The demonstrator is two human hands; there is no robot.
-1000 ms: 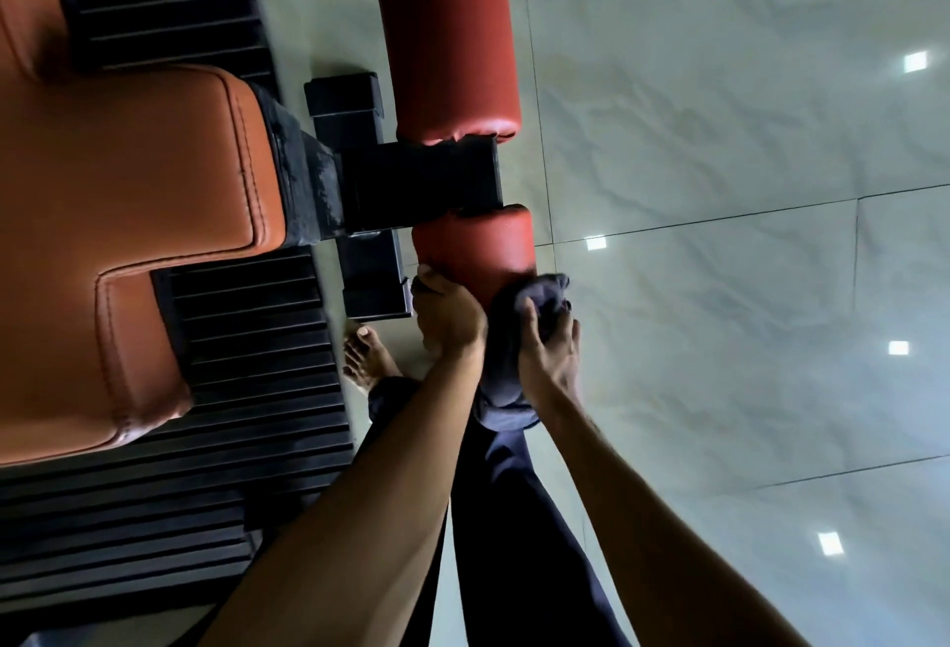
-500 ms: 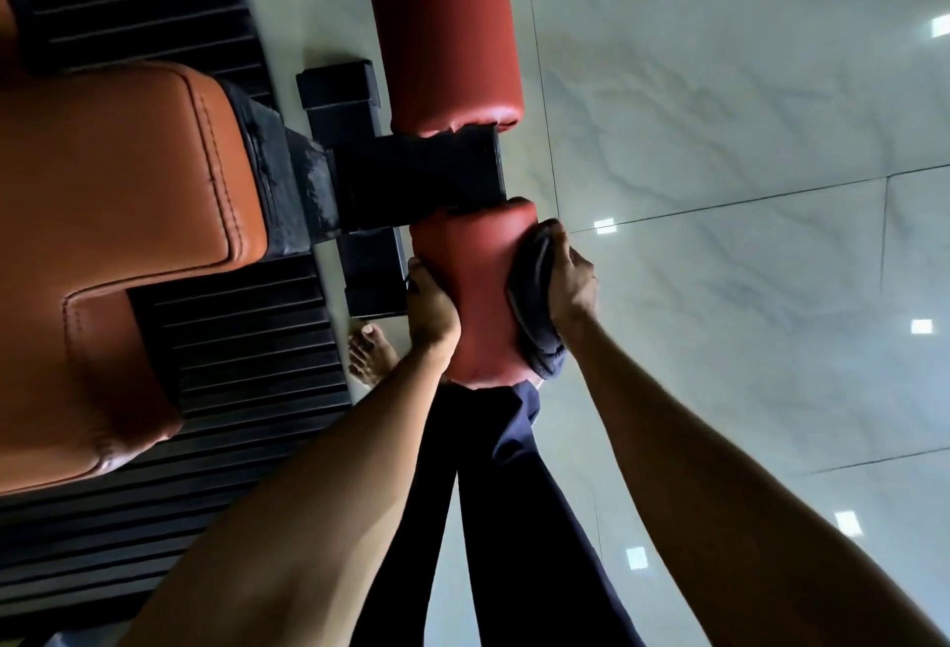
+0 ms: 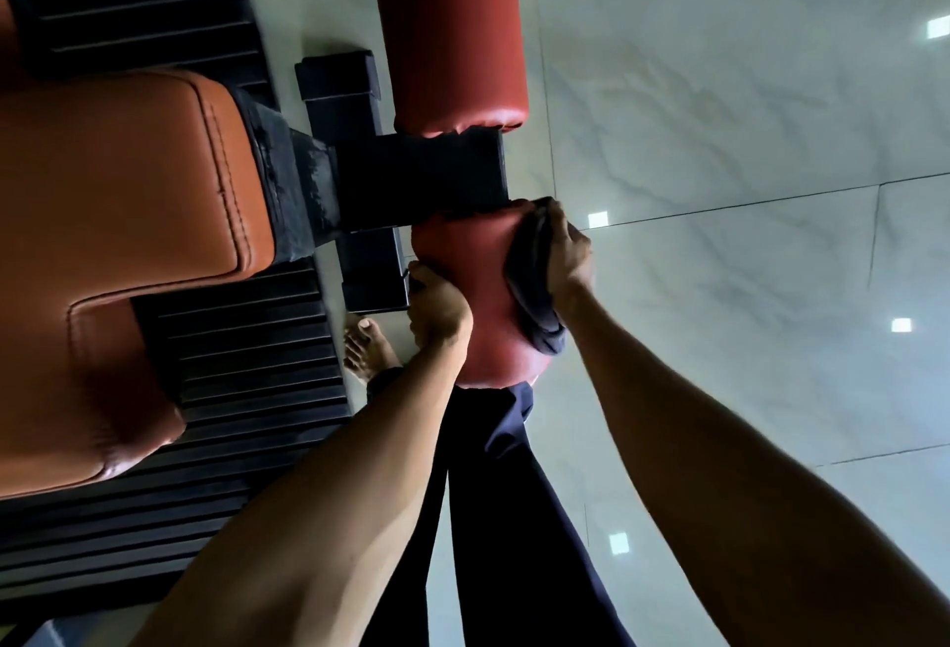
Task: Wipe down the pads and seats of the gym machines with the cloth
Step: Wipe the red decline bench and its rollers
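Dark cloth sits mid-frame, pressed flat against the right side of the near red roller pad. My right hand is clamped over the cloth, fingers wrapped round its upper edge — cloth bunches out below the palm. My left hand is closed on the pad's left side, bare, gripping the pad itself. Pad butts against the black frame bracket above it; a second red roller pad runs from the bracket to the top of frame. Orange seat cushion fills the left — it meets the bracket's left end. Black ribbed mat under the cushion, lower left. Bare foot on the pale marble floor just beside the mat; dark trousers bottom centre.
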